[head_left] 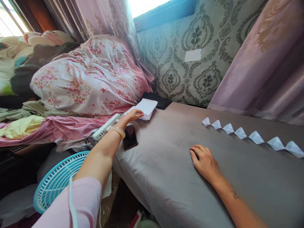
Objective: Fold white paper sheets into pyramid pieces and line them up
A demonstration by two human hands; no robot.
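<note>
My left hand reaches far forward, its fingers pressed together at the near left edge of a stack of white paper. How many sheets it grips is not visible. My right hand rests on the grey sheet of the bed, curled round a small black object that shows between thumb and forefinger. Beyond it, several folded white paper pieces stand in a slanting row towards the right edge. A dark phone lies beside my left wrist.
A white power strip lies left of the phone. The blue fan stands below my left arm. Flowered bedding is heaped at the left, and a black folded item lies behind the paper. The patterned wall closes off the back.
</note>
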